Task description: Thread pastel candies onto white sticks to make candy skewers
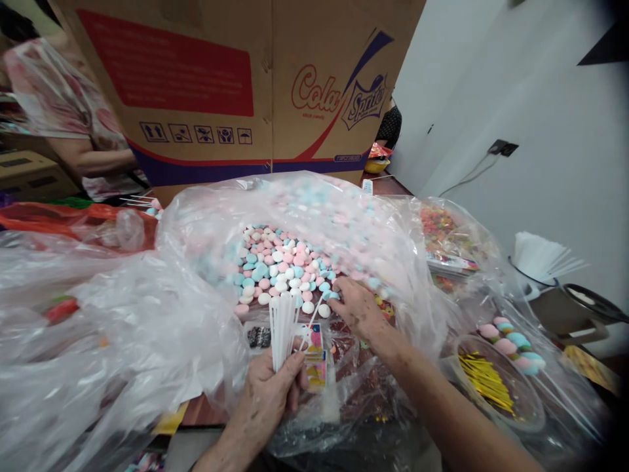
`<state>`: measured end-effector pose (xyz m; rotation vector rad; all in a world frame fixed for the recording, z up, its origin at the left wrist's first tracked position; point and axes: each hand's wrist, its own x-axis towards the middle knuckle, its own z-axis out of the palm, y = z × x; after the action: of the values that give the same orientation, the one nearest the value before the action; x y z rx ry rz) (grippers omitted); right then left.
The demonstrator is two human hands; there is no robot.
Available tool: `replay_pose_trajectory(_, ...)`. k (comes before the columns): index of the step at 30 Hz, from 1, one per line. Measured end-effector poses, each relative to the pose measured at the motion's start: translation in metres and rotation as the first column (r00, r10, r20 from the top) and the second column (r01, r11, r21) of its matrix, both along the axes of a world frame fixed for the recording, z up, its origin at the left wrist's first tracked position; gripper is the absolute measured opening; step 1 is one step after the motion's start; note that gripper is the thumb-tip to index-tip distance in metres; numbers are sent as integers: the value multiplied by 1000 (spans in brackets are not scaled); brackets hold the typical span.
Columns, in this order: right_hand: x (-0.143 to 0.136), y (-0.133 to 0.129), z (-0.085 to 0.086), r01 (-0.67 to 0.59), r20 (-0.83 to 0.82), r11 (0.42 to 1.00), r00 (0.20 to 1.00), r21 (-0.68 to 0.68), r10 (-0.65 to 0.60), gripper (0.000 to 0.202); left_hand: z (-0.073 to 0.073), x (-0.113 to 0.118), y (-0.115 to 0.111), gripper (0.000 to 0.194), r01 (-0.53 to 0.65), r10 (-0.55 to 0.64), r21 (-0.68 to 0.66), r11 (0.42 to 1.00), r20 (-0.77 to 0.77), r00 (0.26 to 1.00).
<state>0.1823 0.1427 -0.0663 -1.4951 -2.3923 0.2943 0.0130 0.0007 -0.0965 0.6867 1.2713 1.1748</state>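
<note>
My left hand (274, 383) is wrapped round a bundle of flat white sticks (282, 328) that point up. One separate white stick (314, 313) leans from this hand toward the right one. My right hand (358, 307) reaches to the near right edge of a heap of pink, blue and white candies (280, 265). Its fingers are curled together beside some blue candies, and what lies between the fingertips is hidden. A clear plastic bag (304, 190) spreads over and around the heap. Below the sticks lies a printed packet (317, 354), partly covered by my left hand.
A tall cardboard box (196, 144) stands behind the heap. To the right are a clear tub of gold twist ties (484, 380), candy skewers (515, 344), a cup of white sticks (538, 259) and a bag of gummies (439, 229). Plastic sheeting (122, 334) covers the left. A person (73, 118) is behind.
</note>
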Motion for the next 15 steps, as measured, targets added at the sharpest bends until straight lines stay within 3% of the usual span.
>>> replay_pose_trajectory(6, -16, 4, -3, -20, 63, 1000, 998, 19, 18, 9, -3, 0, 0, 50, 11, -12, 11, 1000, 21, 1000)
replay_pose_trajectory(15, -17, 5, -8, -103, 116, 994, 989, 45, 97, 20, -8, 0, 0, 53, 9, -9, 6, 1000, 28, 1000)
